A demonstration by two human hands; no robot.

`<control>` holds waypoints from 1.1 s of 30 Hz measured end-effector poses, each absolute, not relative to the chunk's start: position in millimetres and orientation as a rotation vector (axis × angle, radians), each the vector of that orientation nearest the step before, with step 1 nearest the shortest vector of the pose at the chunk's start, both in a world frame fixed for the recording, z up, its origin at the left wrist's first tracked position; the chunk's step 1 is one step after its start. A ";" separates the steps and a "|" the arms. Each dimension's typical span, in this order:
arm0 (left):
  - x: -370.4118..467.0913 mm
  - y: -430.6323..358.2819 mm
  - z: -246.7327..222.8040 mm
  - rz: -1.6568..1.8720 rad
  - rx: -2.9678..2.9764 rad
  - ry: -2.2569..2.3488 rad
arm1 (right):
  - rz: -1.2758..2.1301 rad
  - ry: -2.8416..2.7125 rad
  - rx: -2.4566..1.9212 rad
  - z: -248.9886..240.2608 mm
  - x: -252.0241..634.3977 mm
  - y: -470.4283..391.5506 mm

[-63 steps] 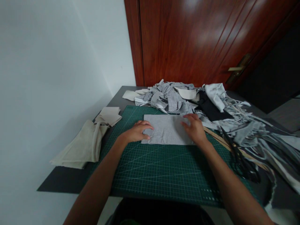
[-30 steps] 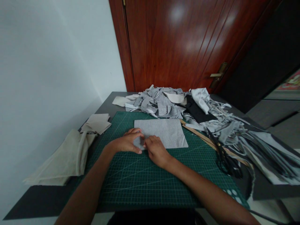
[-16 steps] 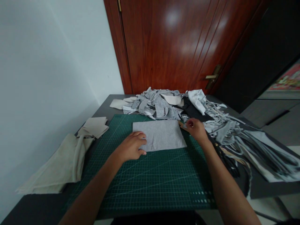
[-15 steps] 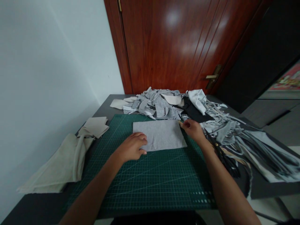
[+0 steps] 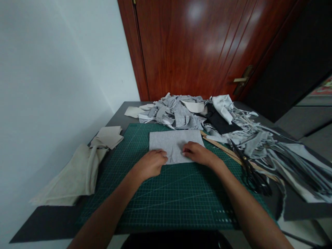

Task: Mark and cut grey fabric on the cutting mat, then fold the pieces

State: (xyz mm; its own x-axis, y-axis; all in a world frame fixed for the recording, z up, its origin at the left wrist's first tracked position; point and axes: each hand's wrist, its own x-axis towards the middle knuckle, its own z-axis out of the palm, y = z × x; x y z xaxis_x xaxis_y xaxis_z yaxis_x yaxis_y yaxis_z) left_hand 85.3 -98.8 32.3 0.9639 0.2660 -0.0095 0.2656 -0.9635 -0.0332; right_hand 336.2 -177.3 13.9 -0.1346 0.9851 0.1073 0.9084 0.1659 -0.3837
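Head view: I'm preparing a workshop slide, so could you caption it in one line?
Left hand and right hand at a grey cloth on a green mat, scissors at right, scraps behind.

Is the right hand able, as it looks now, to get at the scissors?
Probably yes: the scissors lie uncovered to the right of the right hand, and nothing visible blocks the way.

"Bright or dim?"
"Dim, with whitish glare on the glossy reddish-brown wooden door, upper centre."
"Shadows?"
"Soft, right of lower centre, on the green gridded mat; corners look stretched."
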 end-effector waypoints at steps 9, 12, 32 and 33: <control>87.8 -96.3 37.5 0.012 -3.007 -0.633 | 0.130 -2.281 -1.567 11.1 281.2 -187.3; 84.0 -91.4 35.7 -0.190 -3.013 -0.710 | 0.002 -2.211 -1.626 7.0 265.5 -185.7; 85.6 -87.8 25.2 -1.822 -3.357 -1.152 | -0.352 -2.045 -1.680 20.8 271.7 -200.3; 86.1 -87.8 23.7 -1.848 -3.360 -1.124 | -0.353 -2.041 -1.681 19.8 272.8 -199.6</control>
State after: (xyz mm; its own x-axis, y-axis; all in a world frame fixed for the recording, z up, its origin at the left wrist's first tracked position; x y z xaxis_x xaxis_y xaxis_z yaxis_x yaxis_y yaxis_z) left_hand 86.1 -87.8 23.7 0.5145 0.7405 0.4323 0.0432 -0.5259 0.8494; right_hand 272.8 -199.6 19.8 -0.1394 0.8505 0.5071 0.9715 0.2167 -0.0964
